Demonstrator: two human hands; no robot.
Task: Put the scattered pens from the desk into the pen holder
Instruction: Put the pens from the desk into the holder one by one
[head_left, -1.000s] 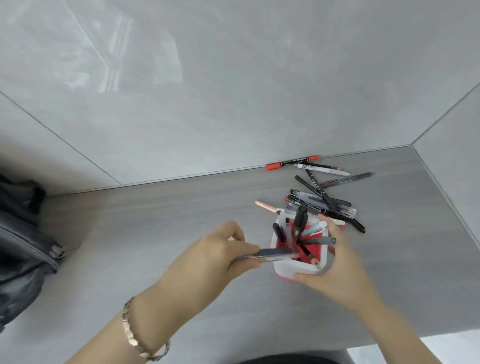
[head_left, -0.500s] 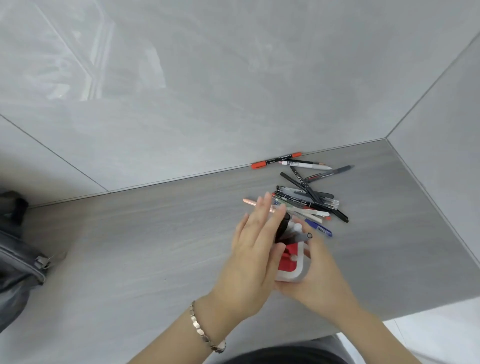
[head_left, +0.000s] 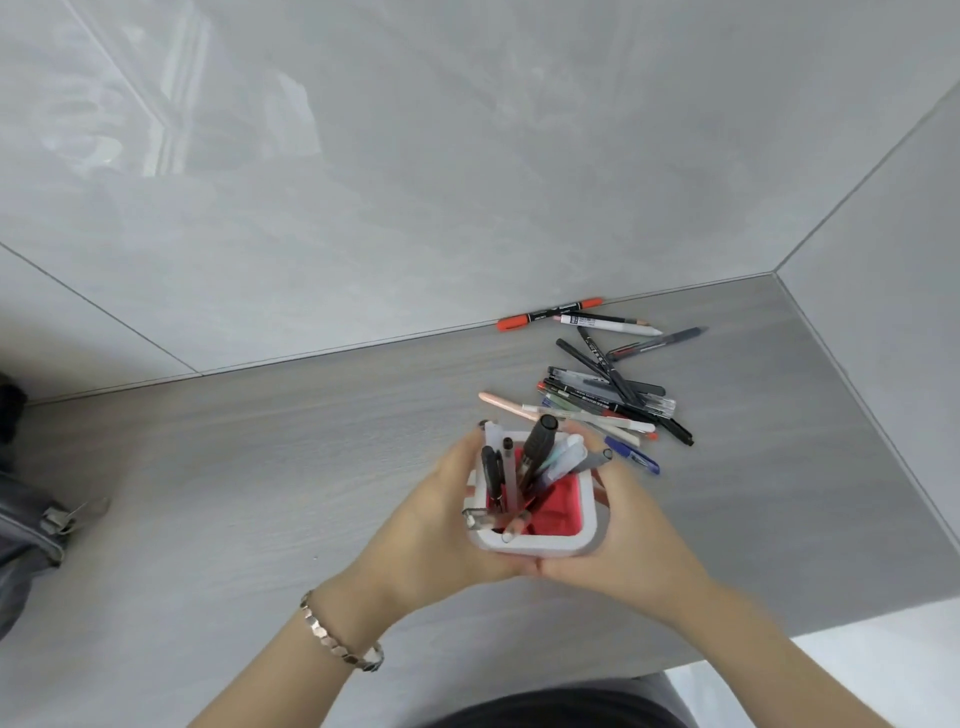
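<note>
Both hands wrapped around the pen holder (head_left: 540, 543), lower centre of frame. Left hand (head_left: 436, 525) clamps its left wall, fingers curled up along the side; right hand (head_left: 623, 540) clamps the right wall, thumb up near the far rim. The 2 hands touch each other below the near edge.

Holder: white rounded-square rim, red inside, already stuffed with pens (black marker (head_left: 540, 447) sticks up tallest, leaning toward the top of frame). Can't tell if it's resting on the desk (head_left: 260, 467) or lifted slightly.

Loose pens (head_left: 608, 400) still in a heap just above and right of the holder, criss-crossed. Blue pen (head_left: 631, 460) lies nearest the right hand. Orange-capped marker (head_left: 548, 314) sits at the wall joint, top of the heap.

Metal bracelet (head_left: 337, 639) on left wrist. Dark bag (head_left: 26, 519) at the left edge of frame, well apart.
</note>
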